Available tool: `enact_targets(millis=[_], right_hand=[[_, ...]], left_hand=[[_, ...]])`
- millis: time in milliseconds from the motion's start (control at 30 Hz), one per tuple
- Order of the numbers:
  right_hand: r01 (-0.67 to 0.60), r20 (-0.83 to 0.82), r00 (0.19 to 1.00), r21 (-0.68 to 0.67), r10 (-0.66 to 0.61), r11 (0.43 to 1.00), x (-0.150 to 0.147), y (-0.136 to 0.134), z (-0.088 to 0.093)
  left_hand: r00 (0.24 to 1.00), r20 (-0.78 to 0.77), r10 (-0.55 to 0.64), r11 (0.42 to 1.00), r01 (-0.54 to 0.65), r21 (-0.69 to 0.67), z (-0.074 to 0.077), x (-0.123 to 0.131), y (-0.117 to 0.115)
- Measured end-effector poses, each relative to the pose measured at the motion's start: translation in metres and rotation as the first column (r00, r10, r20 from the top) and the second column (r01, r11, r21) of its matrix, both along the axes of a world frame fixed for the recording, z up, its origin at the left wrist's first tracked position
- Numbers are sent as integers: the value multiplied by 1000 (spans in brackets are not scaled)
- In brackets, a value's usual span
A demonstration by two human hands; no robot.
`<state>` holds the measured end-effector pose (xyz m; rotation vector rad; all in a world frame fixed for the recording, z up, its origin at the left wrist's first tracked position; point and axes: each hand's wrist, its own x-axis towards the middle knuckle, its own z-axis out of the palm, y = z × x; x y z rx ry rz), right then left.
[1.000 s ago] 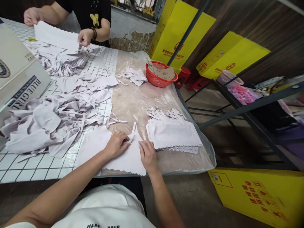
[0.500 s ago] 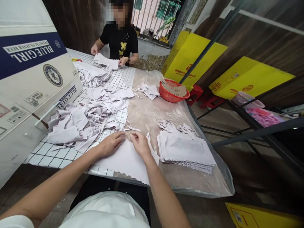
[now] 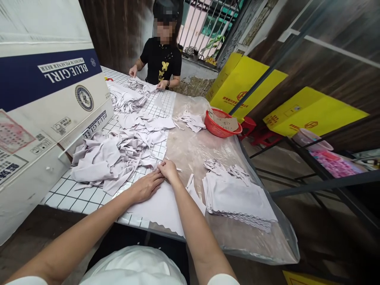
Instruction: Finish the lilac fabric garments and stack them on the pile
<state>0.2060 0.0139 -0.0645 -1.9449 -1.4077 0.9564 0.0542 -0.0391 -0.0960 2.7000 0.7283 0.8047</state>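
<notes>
A pale lilac fabric piece [image 3: 162, 209] with a scalloped edge lies at the table's near edge. My left hand [image 3: 148, 186] rests on its upper part, fingers stretched out and flat. Right beside those fingertips, my right hand [image 3: 168, 170] is closed in a pinch; whatever it grips is hidden by the fingers. A thin strap end [image 3: 179, 170] shows just past my right hand. To the right is a neat stack of similar scalloped pieces [image 3: 237, 194], with straps bunched at its top. A loose heap of the same fabric [image 3: 107, 154] spreads out on the left.
A large beer carton [image 3: 53, 111] stands at the left. Across the table [image 3: 71, 198], a person [image 3: 162, 59] handles fabric near another pile [image 3: 124, 99]. A red basket [image 3: 221, 124] holding cardboard sits at the far right edge. Yellow boxes [image 3: 240, 87] and a metal rack [image 3: 314, 190] stand beyond.
My right hand has moved in against my left fingertips, closing the gap between them. The co-worker has lowered the fabric piece toward the table. The whole view has shifted slightly.
</notes>
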Motion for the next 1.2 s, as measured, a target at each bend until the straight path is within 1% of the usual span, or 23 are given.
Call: enact_targets(millis=[67, 167, 267, 333, 467, 533, 600, 633, 667, 700, 733, 767, 800, 833, 867, 900, 933, 967, 1000, 1033, 1067, 1100, 1200], right_hand=[[-10, -72, 997, -14, 9, 1000, -1, 1, 4], [-35, -228, 973, -47, 23, 998, -4, 0, 12], [-79, -396, 917, -70, 45, 994, -7, -2, 27], [-102, -489, 870, -62, 59, 993, -6, -3, 40], [-110, -613, 785, 5, 89, 994, 6, -9, 72], [-113, -665, 734, 81, 138, 990, 16, -19, 88], [-128, -655, 723, 182, 218, 975, 26, -38, 101], [-163, -614, 741, 228, 272, 960, 31, -50, 106], [-232, -549, 764, 254, 338, 939, 35, -64, 109], [-338, -473, 773, 256, 422, 906, 38, -78, 111], [-473, -399, 752, 229, 525, 851, 42, -92, 111], [-608, -342, 700, 176, 627, 774, 45, -105, 110], [-712, -302, 639, 114, 707, 692, 49, -117, 107], [-768, -274, 601, 62, 751, 637, 52, -126, 102], [-780, -256, 600, 22, 758, 625, 56, -132, 95], [-749, -248, 643, -2, 725, 663, 59, -135, 88], [-678, -248, 715, -15, 654, 735, 61, -136, 80], [-578, -257, 792, -22, 554, 816, 61, -133, 72], [-476, -278, 849, -31, 450, 879, 59, -129, 65], [-393, -307, 880, -46, 362, 918, 56, -123, 57], [-335, -335, 895, -64, 296, 940, 50, -115, 50], [-304, -361, 897, -82, 256, 949, 42, -108, 44], [-305, -422, 876, -111, 233, 946, 17, -92, 28]], left_hand=[[1000, 5, 10, 1000, -10, -18, -2, 0, 0], [1000, 9, 20, 999, -20, -34, -7, 1, 0], [1000, 20, 19, 999, -19, -38, -10, 1, 1], [1000, 13, 24, 999, -23, -35, -10, 1, 1], [999, -22, 31, 998, -32, -48, -8, -1, 1], [999, -39, 29, 998, -32, -58, -6, -1, 1], [998, -51, 26, 998, -29, -64, -5, -2, 1], [998, -52, 25, 997, -29, -69, -5, -2, 1], [998, -50, 22, 997, -26, -78, -5, -2, 1], [999, -45, 19, 996, -23, -89, -5, -1, 1], [999, -37, 19, 995, -23, -100, -6, -2, 1], [999, -28, 23, 994, -26, -110, -7, -2, 1], [999, -18, 27, 993, -29, -117, -8, -2, 2], [1000, -9, 29, 992, -30, -122, -9, -3, 2], [1000, -2, 30, 992, -30, -125, -10, -4, 3], [1000, 0, 27, 991, -27, -127, -11, -5, 3], [1000, -1, 19, 991, -19, -131, -12, -6, 4], [1000, -4, 10, 991, -10, -134, -13, -7, 5], [1000, -6, 4, 990, -5, -139, -13, -8, 5], [1000, -7, 1, 989, -2, -145, -13, -9, 6], [1000, -6, -2, 988, 2, -152, -13, -9, 7], [1000, -5, -7, 987, 6, -160, -13, -10, 8], [1000, -13, -24, 982, 21, -188, -13, -11, 10]])
